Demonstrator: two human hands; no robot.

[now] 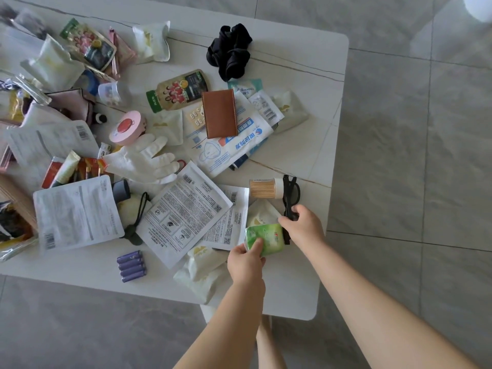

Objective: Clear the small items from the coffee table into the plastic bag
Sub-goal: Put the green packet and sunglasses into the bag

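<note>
A white coffee table (306, 83) is strewn with small items. My left hand (246, 262) grips a green tissue pack (267, 237) near the table's front right. My right hand (303, 227) pinches a pair of black glasses (291, 193) that lies just right of a jar of toothpicks (266, 188). A white glove (143, 161), purple batteries (131, 265), a brown wallet (219, 113) and several white sachets lie around. A clear plastic bag (16, 246) shows partly at the left edge.
A black cloth bundle (231, 50) sits at the table's back. Mask packets (183, 211), drink pouches (177, 90) and a pink round case (126, 127) crowd the middle and left. Grey tiled floor (412, 155) surrounds the table on the right and front.
</note>
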